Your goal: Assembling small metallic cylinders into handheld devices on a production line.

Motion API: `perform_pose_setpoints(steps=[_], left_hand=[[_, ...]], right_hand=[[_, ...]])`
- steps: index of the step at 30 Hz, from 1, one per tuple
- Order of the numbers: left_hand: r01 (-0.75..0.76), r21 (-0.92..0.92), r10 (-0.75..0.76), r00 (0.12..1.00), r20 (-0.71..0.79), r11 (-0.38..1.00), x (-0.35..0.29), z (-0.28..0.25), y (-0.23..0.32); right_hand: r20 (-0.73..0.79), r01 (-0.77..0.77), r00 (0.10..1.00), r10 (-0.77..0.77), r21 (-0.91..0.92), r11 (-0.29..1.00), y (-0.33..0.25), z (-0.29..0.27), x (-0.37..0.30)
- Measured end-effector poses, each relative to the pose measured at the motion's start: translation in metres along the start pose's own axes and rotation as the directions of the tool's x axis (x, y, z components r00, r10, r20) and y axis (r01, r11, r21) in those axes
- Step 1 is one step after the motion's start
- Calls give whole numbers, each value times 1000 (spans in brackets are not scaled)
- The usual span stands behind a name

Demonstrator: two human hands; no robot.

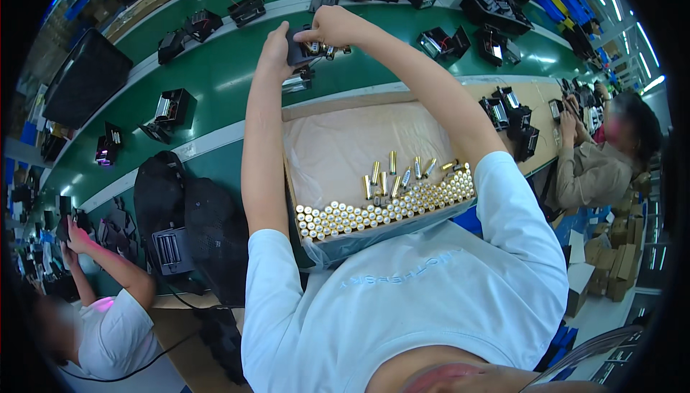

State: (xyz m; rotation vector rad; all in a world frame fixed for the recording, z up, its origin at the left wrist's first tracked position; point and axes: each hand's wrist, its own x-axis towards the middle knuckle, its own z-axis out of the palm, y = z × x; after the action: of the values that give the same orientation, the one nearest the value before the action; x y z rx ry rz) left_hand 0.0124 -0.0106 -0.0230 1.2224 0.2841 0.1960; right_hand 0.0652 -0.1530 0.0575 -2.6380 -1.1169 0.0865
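Observation:
Both my arms reach out over the green bench at the far side of a cardboard box [357, 109]. My left hand [275, 49] grips a black plastic case [295, 49] by its left side. Curled over that case from the right, my right hand [336, 25] has several gold-and-black batteries [330, 52] under its fingers, and one finger touches the case. The case's inside is mostly hidden by the fingers. Tight rows of upright batteries [359, 218] fill the near part of the box, and several looser ones [394, 164] stand or lean behind them.
Open black cases with wires [172, 108] are spread along the green bench [223, 91]. More cases [509, 111] lie to the right, near a seated person [593, 167]. Another person [115, 328] works at the left. A black bag [212, 228] lies left of the box.

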Motion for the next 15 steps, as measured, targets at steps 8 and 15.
perform_pose_setpoints(steps=[8, 15], left_hand=[[3, -87, -8, 998, -64, 996, -4, 9, -3], [50, -168, -66, 994, -87, 984, 2, 4, 5]], right_hand=[[75, -52, 996, 50, 21, 998, -13, -7, 7], [144, -131, 983, 115, 107, 986, -10, -1, 14]])
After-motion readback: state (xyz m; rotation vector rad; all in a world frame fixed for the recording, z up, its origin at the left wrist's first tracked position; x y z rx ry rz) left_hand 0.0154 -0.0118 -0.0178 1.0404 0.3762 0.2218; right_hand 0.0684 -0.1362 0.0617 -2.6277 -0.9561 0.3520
